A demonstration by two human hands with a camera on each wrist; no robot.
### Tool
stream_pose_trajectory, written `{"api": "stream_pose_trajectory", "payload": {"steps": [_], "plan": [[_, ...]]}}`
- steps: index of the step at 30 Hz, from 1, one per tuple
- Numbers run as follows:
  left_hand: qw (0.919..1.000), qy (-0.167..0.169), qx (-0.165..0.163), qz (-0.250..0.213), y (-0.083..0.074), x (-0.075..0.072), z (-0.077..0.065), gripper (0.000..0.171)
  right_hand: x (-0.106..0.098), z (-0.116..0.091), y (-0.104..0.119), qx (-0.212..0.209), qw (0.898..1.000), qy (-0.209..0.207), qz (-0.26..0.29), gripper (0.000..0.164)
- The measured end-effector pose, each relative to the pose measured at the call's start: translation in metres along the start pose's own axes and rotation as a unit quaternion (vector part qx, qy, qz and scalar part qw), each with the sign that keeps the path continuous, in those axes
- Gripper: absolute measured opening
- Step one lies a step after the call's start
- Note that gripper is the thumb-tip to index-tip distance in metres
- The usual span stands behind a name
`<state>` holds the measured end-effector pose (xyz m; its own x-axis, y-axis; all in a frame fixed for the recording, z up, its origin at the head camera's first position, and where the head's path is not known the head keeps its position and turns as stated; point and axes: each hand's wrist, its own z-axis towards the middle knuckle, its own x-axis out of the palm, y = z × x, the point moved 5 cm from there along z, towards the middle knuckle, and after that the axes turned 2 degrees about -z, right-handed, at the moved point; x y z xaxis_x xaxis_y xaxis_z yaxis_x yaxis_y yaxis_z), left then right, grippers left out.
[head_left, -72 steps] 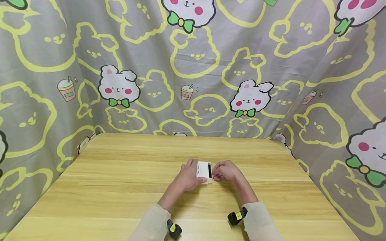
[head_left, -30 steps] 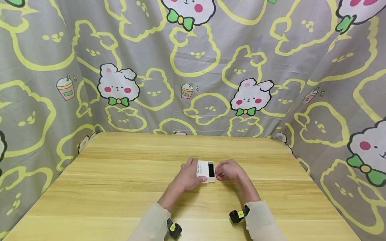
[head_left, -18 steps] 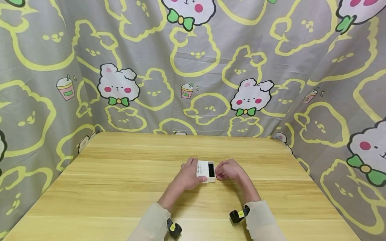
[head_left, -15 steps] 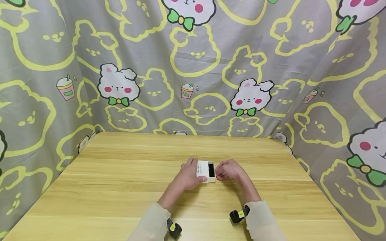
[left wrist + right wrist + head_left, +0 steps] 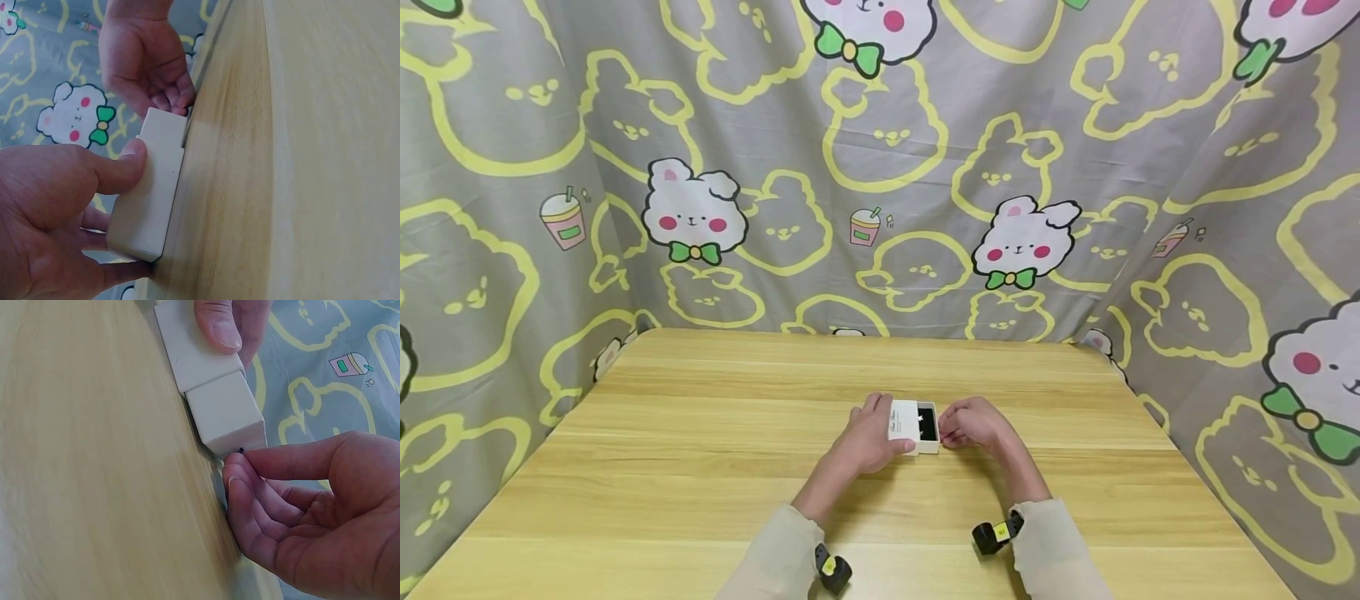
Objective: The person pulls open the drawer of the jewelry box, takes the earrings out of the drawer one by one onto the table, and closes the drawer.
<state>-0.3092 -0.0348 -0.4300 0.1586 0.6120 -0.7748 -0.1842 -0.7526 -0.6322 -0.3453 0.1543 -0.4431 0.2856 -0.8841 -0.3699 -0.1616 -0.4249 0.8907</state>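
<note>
A small white drawer-style jewelry box lies on the wooden table, its outer sleeve (image 5: pixel 905 417) printed with dark script. My left hand (image 5: pixel 867 435) grips the sleeve, thumb along the near side. Out of the sleeve's right end sticks the white inner drawer (image 5: pixel 225 409), partly pulled out. Black lining (image 5: pixel 931 424) shows inside it, with tiny shiny silvery pieces on top. At the drawer's end face, my right hand (image 5: pixel 312 512) pinches a tiny dark pull tab (image 5: pixel 242 450) between thumb and forefinger; its other fingers are curled.
The wooden table (image 5: pixel 715 483) spreads around the box on all sides. A grey curtain (image 5: pixel 790 125) with yellow outlines and white rabbit faces hangs behind and at both sides. Black wrist cameras (image 5: pixel 835 575) sit at both cuffs.
My right hand has moved slightly right, drawing the drawer farther out of the sleeve. More black lining and the silvery pieces now show. The left hand and sleeve stay in place.
</note>
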Motion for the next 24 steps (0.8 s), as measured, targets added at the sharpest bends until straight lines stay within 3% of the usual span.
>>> {"api": "stream_pose_trajectory", "payload": {"steps": [24], "plan": [[1.0000, -0.004, 0.008, -0.002, -0.0006, 0.0000, 0.0005, 0.088, -0.0025, 0.0007, -0.0018, 0.001, 1.000, 0.000, 0.003, 0.018]]}}
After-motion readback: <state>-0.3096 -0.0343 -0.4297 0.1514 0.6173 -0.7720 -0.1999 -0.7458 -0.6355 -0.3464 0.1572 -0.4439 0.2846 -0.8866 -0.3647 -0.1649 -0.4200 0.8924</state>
